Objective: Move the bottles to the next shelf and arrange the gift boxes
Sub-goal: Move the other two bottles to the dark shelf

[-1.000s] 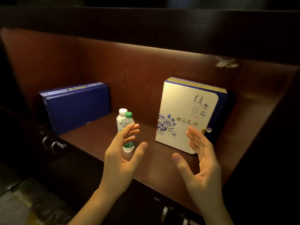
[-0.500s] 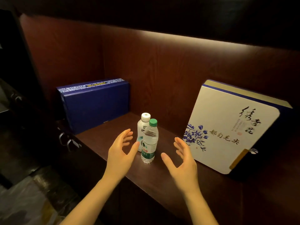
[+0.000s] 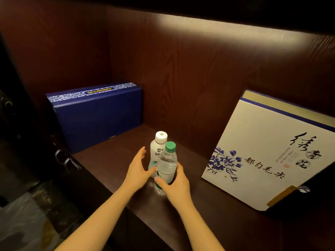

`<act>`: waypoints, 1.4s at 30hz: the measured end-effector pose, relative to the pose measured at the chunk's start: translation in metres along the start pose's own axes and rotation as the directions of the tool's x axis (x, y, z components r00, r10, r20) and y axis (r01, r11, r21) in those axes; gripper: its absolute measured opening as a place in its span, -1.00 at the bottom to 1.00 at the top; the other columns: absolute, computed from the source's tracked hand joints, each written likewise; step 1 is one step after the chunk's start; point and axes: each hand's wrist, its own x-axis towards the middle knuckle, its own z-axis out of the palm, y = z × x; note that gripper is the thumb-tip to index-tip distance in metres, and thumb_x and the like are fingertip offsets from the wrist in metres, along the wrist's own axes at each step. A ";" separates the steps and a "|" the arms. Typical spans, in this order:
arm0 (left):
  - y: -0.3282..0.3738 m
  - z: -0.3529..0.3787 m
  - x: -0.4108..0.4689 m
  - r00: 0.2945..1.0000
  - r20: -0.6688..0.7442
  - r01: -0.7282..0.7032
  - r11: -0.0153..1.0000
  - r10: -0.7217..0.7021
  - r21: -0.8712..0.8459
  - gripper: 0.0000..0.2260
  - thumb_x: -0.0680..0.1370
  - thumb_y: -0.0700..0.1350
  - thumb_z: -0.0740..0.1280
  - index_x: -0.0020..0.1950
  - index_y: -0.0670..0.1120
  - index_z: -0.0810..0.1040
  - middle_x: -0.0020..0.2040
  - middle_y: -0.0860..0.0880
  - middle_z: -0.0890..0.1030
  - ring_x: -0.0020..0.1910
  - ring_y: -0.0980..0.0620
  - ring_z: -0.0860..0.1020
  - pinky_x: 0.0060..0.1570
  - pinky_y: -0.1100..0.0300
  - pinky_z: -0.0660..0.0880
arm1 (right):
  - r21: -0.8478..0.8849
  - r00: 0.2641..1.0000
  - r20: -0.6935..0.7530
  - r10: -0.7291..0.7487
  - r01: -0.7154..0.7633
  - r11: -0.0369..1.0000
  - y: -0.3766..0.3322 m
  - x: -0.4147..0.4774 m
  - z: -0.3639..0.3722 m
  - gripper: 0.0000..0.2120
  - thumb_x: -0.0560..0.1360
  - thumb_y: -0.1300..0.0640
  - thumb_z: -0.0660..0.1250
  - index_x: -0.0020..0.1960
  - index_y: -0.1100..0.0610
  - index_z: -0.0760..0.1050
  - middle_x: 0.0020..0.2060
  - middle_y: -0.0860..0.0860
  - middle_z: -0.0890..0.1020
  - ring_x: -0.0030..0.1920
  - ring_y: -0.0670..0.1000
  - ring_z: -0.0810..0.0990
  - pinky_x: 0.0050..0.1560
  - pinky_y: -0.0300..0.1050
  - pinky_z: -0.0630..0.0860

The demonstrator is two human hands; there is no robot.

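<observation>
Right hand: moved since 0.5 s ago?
Yes. The right hand has gone leftward onto the green-capped water bottle, which it stood clear of before, and now grips its lower half.

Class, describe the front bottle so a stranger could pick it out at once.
On the wooden shelf, two bottles stand between a blue box and a white box. Ours is the clear bottle in front, green-capped; the white bottle behind is white-capped.
</observation>
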 end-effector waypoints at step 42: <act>0.079 -0.020 -0.119 0.879 0.229 -0.350 0.891 0.419 -0.289 -0.47 0.33 -0.08 0.62 0.28 0.01 0.60 0.11 0.24 0.68 0.10 0.23 0.64 0.06 0.39 0.53 | -0.001 0.784 -0.619 -0.036 0.045 0.999 -0.060 -0.200 -0.083 -0.41 0.23 -0.14 0.63 0.22 -0.11 0.57 -0.01 -0.27 0.72 0.00 -0.24 0.70 -0.03 -0.33 0.60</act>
